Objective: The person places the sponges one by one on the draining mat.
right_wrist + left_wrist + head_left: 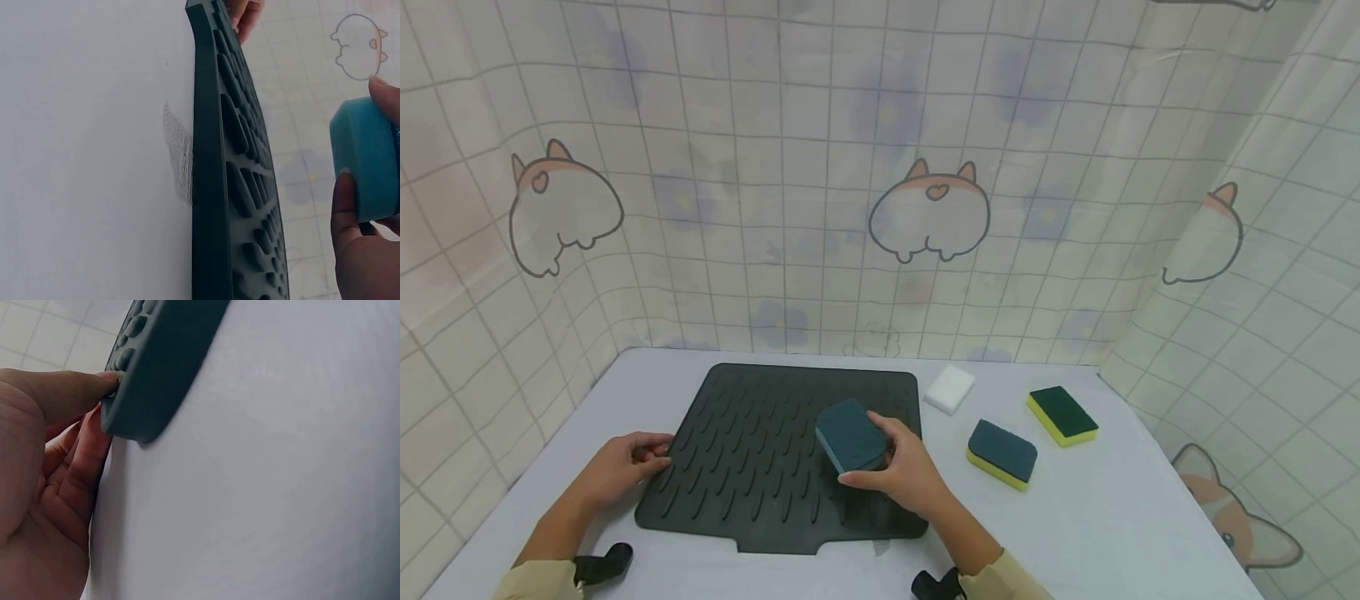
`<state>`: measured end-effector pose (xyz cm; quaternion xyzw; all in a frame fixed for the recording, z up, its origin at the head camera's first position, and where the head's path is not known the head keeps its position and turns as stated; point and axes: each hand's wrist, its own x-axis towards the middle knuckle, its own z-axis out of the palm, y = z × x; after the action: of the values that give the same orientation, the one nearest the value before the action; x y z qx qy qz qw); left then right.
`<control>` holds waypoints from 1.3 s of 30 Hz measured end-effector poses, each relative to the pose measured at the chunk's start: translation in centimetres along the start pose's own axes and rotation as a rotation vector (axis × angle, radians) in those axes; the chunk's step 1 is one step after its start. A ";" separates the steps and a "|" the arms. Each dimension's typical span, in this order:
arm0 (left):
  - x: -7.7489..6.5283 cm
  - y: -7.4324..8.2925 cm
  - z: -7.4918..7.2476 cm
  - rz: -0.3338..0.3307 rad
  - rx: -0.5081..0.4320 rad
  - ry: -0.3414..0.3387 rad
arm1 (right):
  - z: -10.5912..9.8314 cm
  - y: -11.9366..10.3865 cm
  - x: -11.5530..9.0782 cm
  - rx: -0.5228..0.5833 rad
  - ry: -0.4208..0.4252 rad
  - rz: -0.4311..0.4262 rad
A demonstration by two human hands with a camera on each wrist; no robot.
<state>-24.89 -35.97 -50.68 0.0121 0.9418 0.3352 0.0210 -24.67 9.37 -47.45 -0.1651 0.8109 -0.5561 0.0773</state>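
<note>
A dark rubbery drying mat (737, 450) with raised elongated bumps and a spout-like front lip lies on the white table. My left hand (613, 471) pinches its left edge; in the left wrist view the thumb presses the bumpy top and the other fingers are at the outer side, partly hidden. Over the mat's right half, my right hand (913, 471) grips a blue sponge (850, 433) with a dark scouring face, thumb and fingers on opposite sides. The right wrist view shows that sponge's light blue foam (362, 156) held apart from the mat.
Right of the mat lie a white sponge block (950, 389), a yellow sponge with a dark blue-grey face (1002, 454) and a yellow sponge with a dark green face (1063, 415). A wet grey spot (180, 156) marks the cloth by the mat's front edge. A tile-patterned curtain (820, 167) surrounds the table.
</note>
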 end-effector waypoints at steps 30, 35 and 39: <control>0.1 0.1 0.0 -0.010 0.011 -0.001 | 3.3 -0.6 1.9 0.043 -0.035 -0.011; 0.2 -0.1 0.0 -0.020 0.006 0.002 | 3.8 -0.8 2.2 0.031 -0.035 -0.017; 0.2 -0.1 0.1 -0.012 0.007 0.003 | 4.2 -1.0 2.4 0.028 -0.033 -0.016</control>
<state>-25.06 -36.02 -50.86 0.0059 0.9431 0.3319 0.0217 -25.48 4.54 -47.95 -0.1796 0.8003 -0.5653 0.0885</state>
